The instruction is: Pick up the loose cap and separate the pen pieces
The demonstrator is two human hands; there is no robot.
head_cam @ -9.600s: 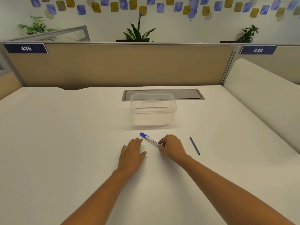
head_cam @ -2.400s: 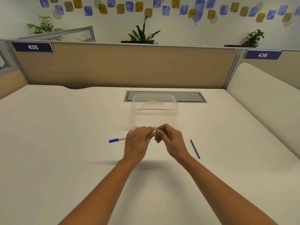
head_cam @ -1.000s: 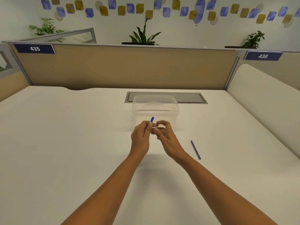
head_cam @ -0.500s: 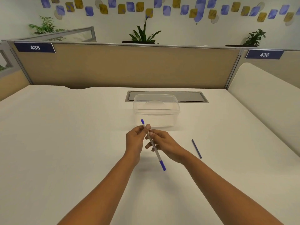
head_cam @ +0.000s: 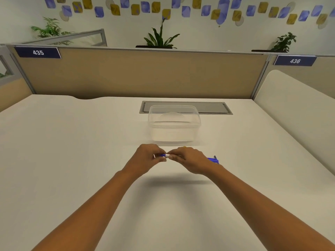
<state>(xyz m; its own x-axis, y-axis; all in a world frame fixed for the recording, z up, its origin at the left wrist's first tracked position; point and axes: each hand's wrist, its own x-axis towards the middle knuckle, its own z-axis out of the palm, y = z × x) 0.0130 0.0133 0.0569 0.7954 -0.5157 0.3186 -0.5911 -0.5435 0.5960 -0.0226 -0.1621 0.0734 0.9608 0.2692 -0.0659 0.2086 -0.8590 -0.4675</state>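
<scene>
A blue-and-white pen [head_cam: 165,155] is held level above the middle of the table [head_cam: 72,160], pinched by the curled fingers of the left hand [head_cam: 146,157] and gripped by the right hand [head_cam: 192,161]. A clear plastic container [head_cam: 174,124] is seen just beyond, toward the far edge.

Left hand [head_cam: 147,157], right hand [head_cam: 190,160], fingers curled

We see both hands raised above white desk [head_cam: 72,160]. Left hand [head_cam: 145,159] and right hand [head_cam: 190,161] pinch blue-and-white pen [head_cam: 165,155] between them, pen lying crosswise, blue end [head_cam: 213,160] poking past right wrist. Clear plastic container [head_cam: 174,124] just beyond hands. Beige partition [head_cam: 137,73] behind.
</scene>
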